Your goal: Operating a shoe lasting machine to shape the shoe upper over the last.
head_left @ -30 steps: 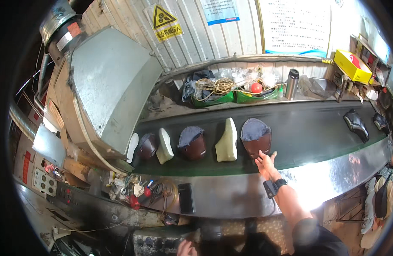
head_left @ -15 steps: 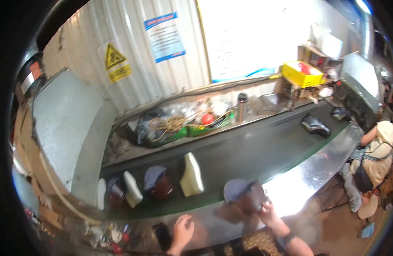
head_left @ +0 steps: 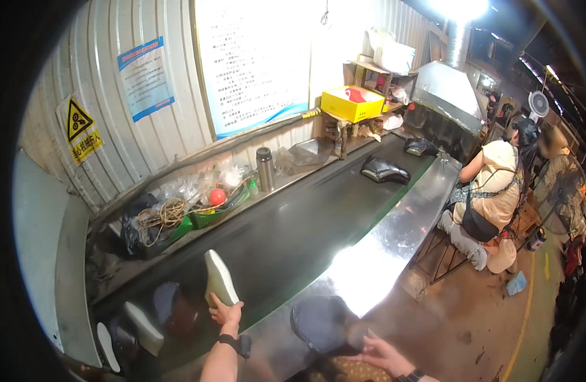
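On the near end of the dark conveyor belt (head_left: 293, 223), my left hand (head_left: 225, 313) is closed round the lower end of a cream wedge shoe sole (head_left: 220, 280). My right hand (head_left: 385, 355) has its fingers at the right end of a dark shoe upper (head_left: 321, 323), above the metal ledge near me; blur hides part of that grip. Left of my left hand lie a blurred brown shoe upper (head_left: 176, 307), another cream wedge sole (head_left: 143, 328), a dark upper (head_left: 124, 337) and a narrow pale sole (head_left: 108, 347).
Black shoes (head_left: 385, 170) lie far along the belt. A steel flask (head_left: 265, 169), tangled cord (head_left: 162, 216) and a red ball (head_left: 217, 197) line the back shelf. Farther right are a yellow box (head_left: 351, 105) and a metal hood (head_left: 447, 92). A seated person (head_left: 496, 172) works beyond the shiny ledge (head_left: 382, 254).
My left hand has risen from the ledge and taken hold of the wedge sole. The right hand and dark upper have come nearer to me. The view has swung right.
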The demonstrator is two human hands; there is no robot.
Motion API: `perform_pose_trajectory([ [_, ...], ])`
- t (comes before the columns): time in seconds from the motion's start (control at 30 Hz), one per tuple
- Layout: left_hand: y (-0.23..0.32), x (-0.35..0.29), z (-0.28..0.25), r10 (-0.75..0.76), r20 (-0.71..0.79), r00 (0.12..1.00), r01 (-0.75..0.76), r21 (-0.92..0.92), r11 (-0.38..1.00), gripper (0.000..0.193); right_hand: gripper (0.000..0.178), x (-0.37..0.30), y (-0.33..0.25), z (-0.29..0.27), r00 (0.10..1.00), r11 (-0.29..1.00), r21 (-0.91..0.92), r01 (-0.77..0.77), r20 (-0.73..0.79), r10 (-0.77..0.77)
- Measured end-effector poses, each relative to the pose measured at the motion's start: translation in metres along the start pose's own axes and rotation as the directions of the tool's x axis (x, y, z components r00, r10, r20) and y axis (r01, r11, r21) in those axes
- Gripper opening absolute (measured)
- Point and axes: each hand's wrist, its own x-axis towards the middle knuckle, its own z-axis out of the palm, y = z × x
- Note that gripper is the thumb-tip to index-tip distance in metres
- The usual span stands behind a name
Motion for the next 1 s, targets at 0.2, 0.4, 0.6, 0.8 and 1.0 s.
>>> perform_pose_trajectory([
  [0.2,-0.043,-0.076,-0.073,0.74,-0.2,0.642,-0.676,0.308,0.669,0.071,0.05,0.024,0.004,-0.009,0.999,0.999,0.014,-0.03,0.032,0.03],
  [0.4,-0.077,-0.181,-0.078,0.99,0.035,0.137,-0.888,0.448,0.106,0.048,0.041,0.042,-0.01,-0.015,0.997,0.992,-0.122,-0.027,-0.07,0.019],
  [0.6,-0.077,-0.264,-0.012,0.998,-0.001,-0.055,-0.933,0.356,-0.051,0.043,0.025,0.043,-0.022,0.012,0.986,0.987,-0.153,0.052,-0.148,-0.075],
  [0.8,-0.049,-0.256,-0.031,0.95,0.006,0.311,-0.81,-0.521,0.269,0.008,0.029,0.018,-0.04,0.042,0.926,0.862,-0.364,0.352,0.002,-0.377],
  [1.0,-0.05,-0.158,-0.063,0.222,0.748,0.625,0.686,-0.663,0.3,0.03,0.048,-0.019,-0.016,0.039,0.488,-0.283,-0.508,0.814,0.861,-0.141],
])
